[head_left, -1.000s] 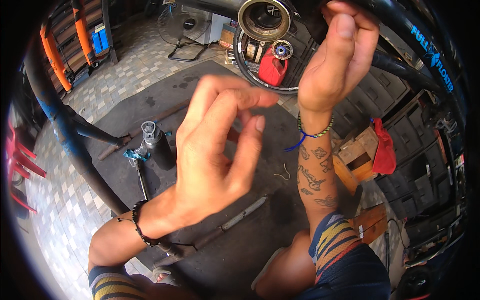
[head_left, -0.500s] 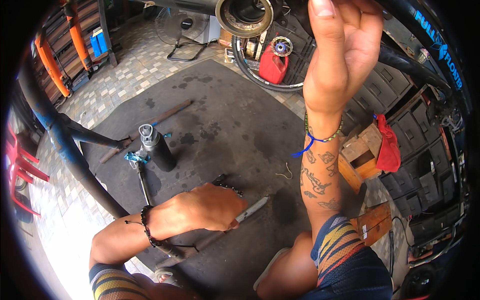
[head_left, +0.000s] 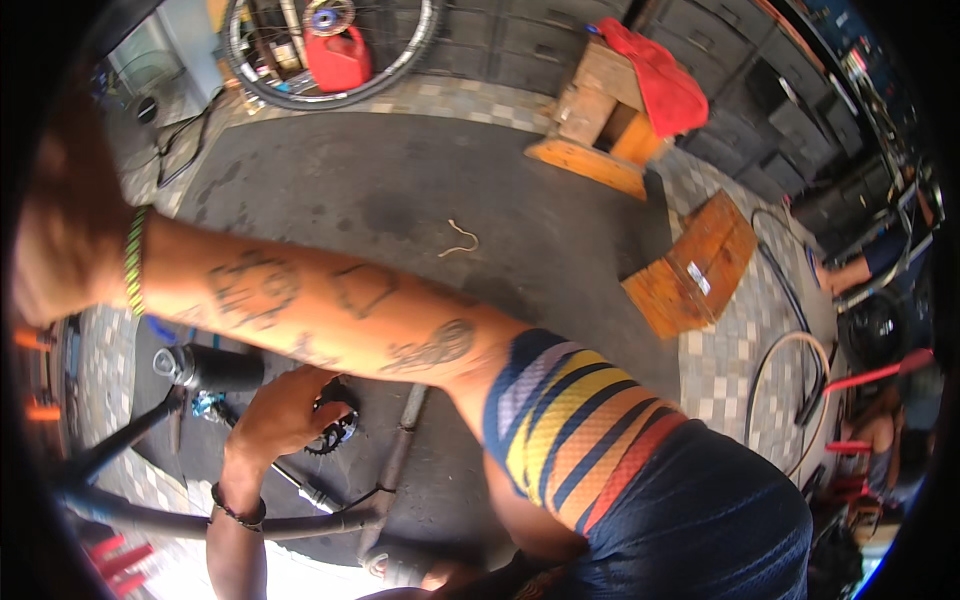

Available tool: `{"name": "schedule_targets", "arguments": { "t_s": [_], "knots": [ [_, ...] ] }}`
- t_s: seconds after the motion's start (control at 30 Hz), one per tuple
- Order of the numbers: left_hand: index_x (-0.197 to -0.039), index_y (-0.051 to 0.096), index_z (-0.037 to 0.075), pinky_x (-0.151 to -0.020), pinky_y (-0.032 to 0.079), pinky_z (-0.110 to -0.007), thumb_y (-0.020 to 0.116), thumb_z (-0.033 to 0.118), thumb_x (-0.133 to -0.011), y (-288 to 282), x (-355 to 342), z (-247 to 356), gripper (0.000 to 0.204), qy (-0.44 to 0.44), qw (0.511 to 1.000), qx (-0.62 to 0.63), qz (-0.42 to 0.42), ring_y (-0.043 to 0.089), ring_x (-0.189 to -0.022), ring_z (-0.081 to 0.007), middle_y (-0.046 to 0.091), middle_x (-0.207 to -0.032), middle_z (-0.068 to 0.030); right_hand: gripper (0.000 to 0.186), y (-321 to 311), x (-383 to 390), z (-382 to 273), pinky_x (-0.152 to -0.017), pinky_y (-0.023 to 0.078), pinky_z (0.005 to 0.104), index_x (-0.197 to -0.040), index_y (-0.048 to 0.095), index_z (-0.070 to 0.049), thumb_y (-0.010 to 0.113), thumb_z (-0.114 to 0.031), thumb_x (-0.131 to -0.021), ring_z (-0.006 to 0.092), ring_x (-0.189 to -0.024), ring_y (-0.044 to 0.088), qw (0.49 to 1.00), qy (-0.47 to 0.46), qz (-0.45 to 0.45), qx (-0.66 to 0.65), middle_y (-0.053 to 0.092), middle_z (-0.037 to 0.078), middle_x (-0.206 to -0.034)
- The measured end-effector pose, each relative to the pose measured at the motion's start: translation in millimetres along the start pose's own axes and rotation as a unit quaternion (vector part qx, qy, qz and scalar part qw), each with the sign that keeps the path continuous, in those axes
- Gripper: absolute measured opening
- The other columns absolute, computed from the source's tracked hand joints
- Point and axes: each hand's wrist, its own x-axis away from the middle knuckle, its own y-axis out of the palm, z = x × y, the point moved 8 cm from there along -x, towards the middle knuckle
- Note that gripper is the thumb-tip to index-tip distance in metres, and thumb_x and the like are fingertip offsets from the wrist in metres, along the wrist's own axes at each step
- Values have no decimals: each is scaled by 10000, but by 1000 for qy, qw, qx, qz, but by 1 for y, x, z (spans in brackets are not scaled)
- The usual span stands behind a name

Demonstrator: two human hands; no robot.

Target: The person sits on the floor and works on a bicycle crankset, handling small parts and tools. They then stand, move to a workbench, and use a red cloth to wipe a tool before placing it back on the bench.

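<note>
My left hand is closed round the edge of a black toothed chainring, low over the dark mat. Beside it are a black bottle with a grey lid, crumpled blue plastic and a rod with a silver end. My right hand is raised at the left rim, shadowed and blurred, so its fingers and anything in them cannot be made out. My tattooed right forearm crosses the picture and hides part of what lies below.
A dark tube stand runs along the lower left. Behind stand a wheel, red jerrycan and grey drawers. At right are wooden crates, a wooden board, hoses and two other people's bare legs.
The view has swung right, sliding the bike frame out of sight and bringing my right arm across sideways. My left hand dropped from mid-air to the mat area and took hold of the chainring.
</note>
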Motion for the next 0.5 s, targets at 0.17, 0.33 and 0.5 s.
{"name": "schedule_targets", "arguments": {
  "t_s": [0.17,0.33,0.5],
  "knots": [
    [-1360,612,91,-988,517,-477,752,276,-897,93,-10,-64,518,-122,985,0,-119,636,-1190,-384,686,-1257,-196,222,-35,29,-57,-761,527,385,-1037,593,-62,698,-142,-859,237,-798,624,998,13,-55,-22,647,98,-988],
    [-1370,618,75,-941,550,-435,767,309,-906,144,-9,-88,541,-118,977,32,-175,698,-1105,-331,714,-1217,-178,232,-100,25,-97,-774,521,358,-1036,578,-80,716,-124,-856,204,-764,611,984,-23,-159,-79,649,80,-979],
    [-1329,637,34,-856,584,-396,792,259,-893,160,0,-141,515,-147,976,89,-131,739,-1004,-301,734,-1162,-188,209,-245,58,-94,-804,508,423,-1051,604,-75,687,-152,-876,243,-838,616,916,249,-312,31,657,103,-1007]
  ]
}}
